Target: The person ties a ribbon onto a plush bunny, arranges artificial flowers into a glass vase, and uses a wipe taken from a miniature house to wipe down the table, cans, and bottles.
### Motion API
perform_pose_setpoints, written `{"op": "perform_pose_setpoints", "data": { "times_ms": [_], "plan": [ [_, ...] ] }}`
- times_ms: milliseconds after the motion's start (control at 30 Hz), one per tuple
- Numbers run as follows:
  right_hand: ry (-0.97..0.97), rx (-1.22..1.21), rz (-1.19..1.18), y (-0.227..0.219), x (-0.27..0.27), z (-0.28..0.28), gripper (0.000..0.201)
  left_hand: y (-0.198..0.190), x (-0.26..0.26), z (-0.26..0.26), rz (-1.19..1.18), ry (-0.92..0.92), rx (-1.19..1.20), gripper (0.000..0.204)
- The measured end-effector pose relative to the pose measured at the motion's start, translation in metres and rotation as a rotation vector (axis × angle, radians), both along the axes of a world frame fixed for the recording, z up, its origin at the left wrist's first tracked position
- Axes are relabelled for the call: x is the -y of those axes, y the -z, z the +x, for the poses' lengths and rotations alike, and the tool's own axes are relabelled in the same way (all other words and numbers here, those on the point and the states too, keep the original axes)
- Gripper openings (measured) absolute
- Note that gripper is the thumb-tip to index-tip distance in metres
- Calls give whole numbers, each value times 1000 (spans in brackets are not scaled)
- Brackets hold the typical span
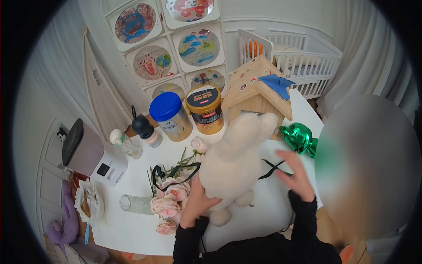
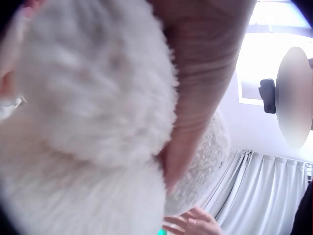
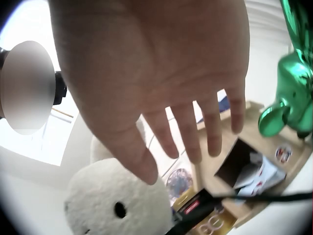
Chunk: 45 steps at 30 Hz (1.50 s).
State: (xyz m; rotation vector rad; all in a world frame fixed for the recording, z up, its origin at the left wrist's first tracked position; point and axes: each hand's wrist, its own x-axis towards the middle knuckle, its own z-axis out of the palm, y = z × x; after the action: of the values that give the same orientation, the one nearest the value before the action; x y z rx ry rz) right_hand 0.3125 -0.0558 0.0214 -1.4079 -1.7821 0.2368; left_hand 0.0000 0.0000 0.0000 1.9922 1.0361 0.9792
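Note:
A cream plush toy [image 1: 231, 165] with long ears stands over the white table, its back towards the head view. My left hand [image 1: 198, 204] grips its lower left side, the thumb lying across the plush; the left wrist view shows the hand [image 2: 200, 73] pressed against the fur [image 2: 98, 88]. To the right of the toy my right hand [image 1: 296, 176] is raised, fingers spread and holding nothing. In the right wrist view, that hand [image 3: 161, 73] is beside the toy's face [image 3: 117, 200]. A black ribbon [image 1: 272, 169] shows on both sides of the toy.
Pink roses [image 1: 165, 206] and a clear glass [image 1: 136, 204] lie on the left. Behind stand two tubs, one with a blue lid [image 1: 165, 106], bottles and a wooden house [image 1: 250, 94]. A green shiny balloon [image 1: 299, 137] is at the right, near a blurred shape.

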Motion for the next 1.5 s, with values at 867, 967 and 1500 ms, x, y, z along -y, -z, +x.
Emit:
{"op": "perform_pose_setpoints", "data": {
  "times_ms": [867, 967, 1500],
  "plan": [
    [798, 706, -126, 50, -68, 170, 41, 4, 0, -25, -318, 403, 101, 78],
    [809, 722, -193, 46, -72, 170, 43, 11, 5, -19, -340, 475, 115, 78],
    [618, 733, 156, 11, -54, 104, 44, 10, 10, -17, -341, 705, 111, 75]
  ]
}}
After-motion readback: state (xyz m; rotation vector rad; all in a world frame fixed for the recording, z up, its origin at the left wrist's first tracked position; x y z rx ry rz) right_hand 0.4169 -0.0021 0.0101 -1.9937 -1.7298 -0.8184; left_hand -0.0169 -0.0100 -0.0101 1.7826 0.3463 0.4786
